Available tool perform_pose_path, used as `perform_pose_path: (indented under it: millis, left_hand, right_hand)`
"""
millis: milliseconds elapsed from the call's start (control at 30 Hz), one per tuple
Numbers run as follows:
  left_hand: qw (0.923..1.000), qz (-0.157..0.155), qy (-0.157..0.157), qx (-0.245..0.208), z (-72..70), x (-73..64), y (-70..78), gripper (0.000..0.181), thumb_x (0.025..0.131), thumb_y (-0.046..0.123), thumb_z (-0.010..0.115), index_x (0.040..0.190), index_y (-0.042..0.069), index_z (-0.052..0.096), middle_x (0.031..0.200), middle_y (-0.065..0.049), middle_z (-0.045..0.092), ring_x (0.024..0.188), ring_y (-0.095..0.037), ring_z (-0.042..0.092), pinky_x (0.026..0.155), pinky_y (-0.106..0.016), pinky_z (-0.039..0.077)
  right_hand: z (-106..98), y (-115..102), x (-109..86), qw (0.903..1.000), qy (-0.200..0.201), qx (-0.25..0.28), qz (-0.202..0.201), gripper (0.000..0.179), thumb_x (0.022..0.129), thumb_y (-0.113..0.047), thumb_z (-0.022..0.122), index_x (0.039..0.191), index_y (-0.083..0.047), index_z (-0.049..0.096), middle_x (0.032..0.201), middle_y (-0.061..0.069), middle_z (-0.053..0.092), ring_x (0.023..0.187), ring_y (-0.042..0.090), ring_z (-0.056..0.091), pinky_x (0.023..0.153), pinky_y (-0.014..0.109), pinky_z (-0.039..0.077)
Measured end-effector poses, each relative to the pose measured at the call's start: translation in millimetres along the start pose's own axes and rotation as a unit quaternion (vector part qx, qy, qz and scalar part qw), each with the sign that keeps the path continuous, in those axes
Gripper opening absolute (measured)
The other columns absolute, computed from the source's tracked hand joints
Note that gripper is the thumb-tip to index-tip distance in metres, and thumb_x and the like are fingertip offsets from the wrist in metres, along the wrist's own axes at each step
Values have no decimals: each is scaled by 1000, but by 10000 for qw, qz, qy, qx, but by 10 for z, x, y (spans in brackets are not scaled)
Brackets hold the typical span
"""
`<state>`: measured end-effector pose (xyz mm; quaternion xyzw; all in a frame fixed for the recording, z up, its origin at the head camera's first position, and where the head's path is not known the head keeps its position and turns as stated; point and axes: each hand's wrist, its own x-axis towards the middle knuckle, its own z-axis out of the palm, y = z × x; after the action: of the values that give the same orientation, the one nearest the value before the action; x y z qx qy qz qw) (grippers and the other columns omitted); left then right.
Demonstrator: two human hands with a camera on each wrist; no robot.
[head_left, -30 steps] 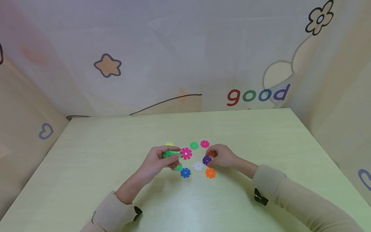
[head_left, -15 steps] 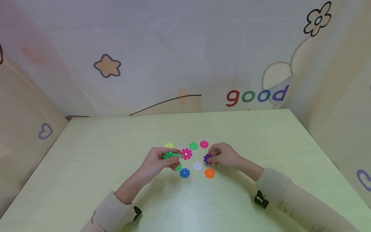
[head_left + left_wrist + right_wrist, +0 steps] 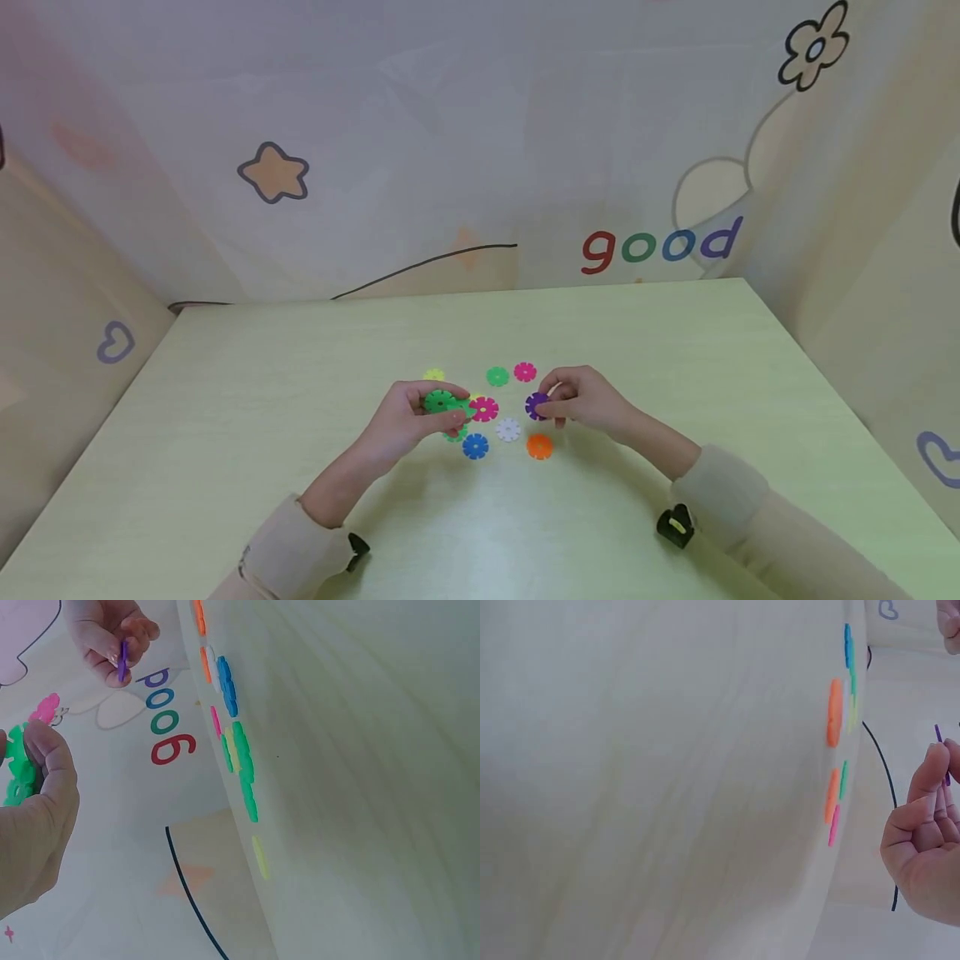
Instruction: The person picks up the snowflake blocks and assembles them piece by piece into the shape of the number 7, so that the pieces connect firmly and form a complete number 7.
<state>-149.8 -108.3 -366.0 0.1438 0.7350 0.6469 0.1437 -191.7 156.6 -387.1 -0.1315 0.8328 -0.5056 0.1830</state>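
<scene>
My left hand (image 3: 397, 425) holds a small chain of notched plastic discs between thumb and fingers. Green discs (image 3: 439, 402) lie in its grip, and a pink disc (image 3: 489, 409) sticks out from their right end. In the left wrist view the same green discs (image 3: 16, 754) and pink disc (image 3: 46, 709) are raised off the table. Across from it, my right hand (image 3: 592, 404) pinches a purple disc (image 3: 533, 407) by its edge. That purple disc (image 3: 938, 733) shows edge-on in the right wrist view. A gap separates the purple disc from the pink one.
Loose notched discs lie on the table (image 3: 300, 367) around the hands: blue (image 3: 476, 447), white (image 3: 508, 430), orange (image 3: 539, 447), green (image 3: 497, 377), pink (image 3: 525, 372) and yellow (image 3: 433, 375). A printed cloth wall (image 3: 420, 167) stands behind the table.
My right hand has picked up the purple disc and drawn slightly right and up with it. In the left hand, the pink disc has tipped and dropped slightly.
</scene>
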Motion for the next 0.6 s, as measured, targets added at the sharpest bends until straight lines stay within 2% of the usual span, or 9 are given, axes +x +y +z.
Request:
perform_pose_path:
  millis: [133, 233, 367, 500, 600]
  left_hand:
    - [9999, -77, 94, 54, 18, 8, -7, 38, 81, 7, 68, 117, 0, 59, 89, -15, 67, 79, -37, 63, 80, -33, 50]
    - [9999, -113, 124, 7, 27, 11, -21, 41, 79, 4, 68, 118, 1, 58, 90, -7, 65, 78, -27, 64, 77, -32, 51]
    - [10000, -28, 59, -17, 32, 15, -31, 41, 79, 1, 68, 119, 0, 58, 88, -5, 62, 75, -15, 62, 73, -32, 52]
    - [9999, -36, 36, 111, 30, 18, -30, 40, 79, 6, 69, 118, 5, 59, 84, -5, 62, 73, -16, 61, 73, -33, 51]
    - [9998, -49, 5, 170, 34, 16, -26, 40, 79, 8, 70, 118, 5, 60, 83, -4, 63, 73, -23, 61, 72, -33, 52]
  right_hand:
    - [-4, -21, -54, 9998, 15, 187, -60, 17, 84, -9, 65, 96, 1, 58, 77, 10, 65, 61, 19, 58, 55, 26, 42]
    - [-2, -39, -86, 9994, 64, 326, -74, 18, 84, -9, 65, 97, 1, 58, 78, 8, 65, 62, 21, 59, 60, 29, 45]
    - [5, -60, -116, 9988, 121, 473, -32, 18, 84, -10, 65, 97, 0, 58, 79, 8, 66, 65, 25, 60, 64, 29, 48]
    - [9, -93, -149, 9980, 204, 597, -77, 19, 84, -10, 65, 98, 1, 58, 79, 9, 66, 65, 25, 60, 65, 28, 48]
    - [14, -120, -178, 9970, 268, 719, -73, 21, 84, -10, 65, 100, 2, 57, 79, 12, 66, 62, 21, 59, 65, 27, 48]
